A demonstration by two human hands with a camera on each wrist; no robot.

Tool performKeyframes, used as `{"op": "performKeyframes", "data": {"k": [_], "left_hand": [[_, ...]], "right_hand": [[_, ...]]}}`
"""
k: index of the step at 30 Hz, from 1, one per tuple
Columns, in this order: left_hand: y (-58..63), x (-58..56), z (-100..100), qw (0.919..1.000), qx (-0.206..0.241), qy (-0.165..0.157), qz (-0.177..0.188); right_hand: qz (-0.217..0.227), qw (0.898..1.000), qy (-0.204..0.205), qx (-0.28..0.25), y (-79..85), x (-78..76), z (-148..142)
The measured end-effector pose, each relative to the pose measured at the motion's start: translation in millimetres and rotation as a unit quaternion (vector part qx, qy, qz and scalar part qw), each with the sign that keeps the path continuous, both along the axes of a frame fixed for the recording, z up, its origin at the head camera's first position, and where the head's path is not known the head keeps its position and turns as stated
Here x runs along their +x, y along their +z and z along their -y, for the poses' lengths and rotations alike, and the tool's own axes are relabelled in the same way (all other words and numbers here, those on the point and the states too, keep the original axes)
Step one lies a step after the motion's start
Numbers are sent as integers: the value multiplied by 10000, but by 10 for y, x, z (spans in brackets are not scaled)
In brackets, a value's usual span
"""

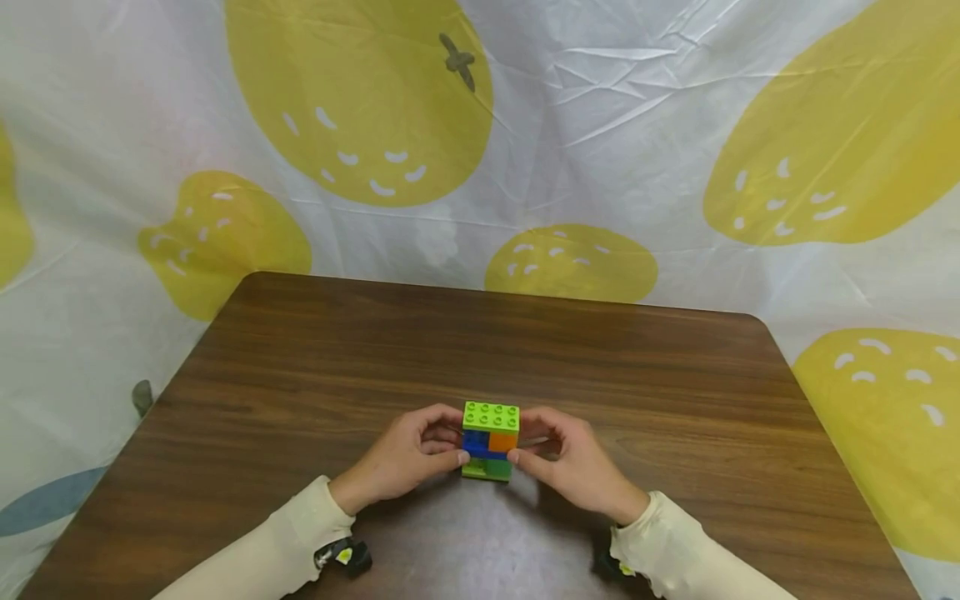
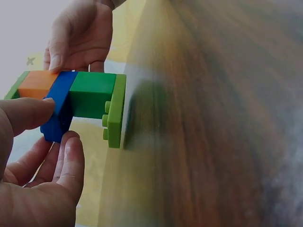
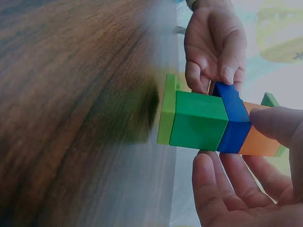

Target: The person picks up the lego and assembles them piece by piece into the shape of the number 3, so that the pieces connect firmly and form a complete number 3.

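Note:
A small stack of toy building bricks is held upright between both hands near the table's front middle. On top lies a lime-green plate (image 1: 491, 420) with studs. Beneath it, at the right, sits an orange brick (image 1: 503, 442), above a blue plate (image 1: 486, 453). Lower down come a dark green brick (image 2: 93, 94) and another lime-green plate (image 2: 118, 111). My left hand (image 1: 408, 454) pinches the blue plate's left end between thumb and fingers. My right hand (image 1: 581, 462) grips the right side, its thumb by the orange brick and blue plate.
The brown wooden table (image 1: 360, 350) has rounded far corners. A white cloth (image 1: 600, 150) printed with yellow fruit hangs behind and beside it. The stack's blurred shadow falls on the tabletop close under the lowest plate. Both forearms wear pale sleeves (image 1: 262, 542) with dark wrist devices.

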State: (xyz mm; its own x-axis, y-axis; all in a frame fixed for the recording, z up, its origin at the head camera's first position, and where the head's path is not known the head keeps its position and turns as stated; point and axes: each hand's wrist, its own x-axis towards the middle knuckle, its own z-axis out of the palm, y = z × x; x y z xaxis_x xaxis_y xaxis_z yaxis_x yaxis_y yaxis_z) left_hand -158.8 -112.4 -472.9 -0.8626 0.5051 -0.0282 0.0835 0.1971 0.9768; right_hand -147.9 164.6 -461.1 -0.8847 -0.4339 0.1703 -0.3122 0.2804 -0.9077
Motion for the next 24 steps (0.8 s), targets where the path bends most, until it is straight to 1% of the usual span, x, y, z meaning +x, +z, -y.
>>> {"op": "performKeyframes", "data": {"k": [4,16,19,24], "left_hand": [[14,4,-9,10000,13,33,-29],[51,-11,-93,9992,-7,281,-271],[64,-9,-120,9990,78,348,-255],[58,-12,-176,9988,220,417,-147]], "right_hand": [[31,9999,-81,76,6,-3,-9],[-1,9994,-346,-20,39,-62,-50],[14,9991,-434,-31,31,-67,-66],[241,9979,-524,-280,16,-67,-86]]}}
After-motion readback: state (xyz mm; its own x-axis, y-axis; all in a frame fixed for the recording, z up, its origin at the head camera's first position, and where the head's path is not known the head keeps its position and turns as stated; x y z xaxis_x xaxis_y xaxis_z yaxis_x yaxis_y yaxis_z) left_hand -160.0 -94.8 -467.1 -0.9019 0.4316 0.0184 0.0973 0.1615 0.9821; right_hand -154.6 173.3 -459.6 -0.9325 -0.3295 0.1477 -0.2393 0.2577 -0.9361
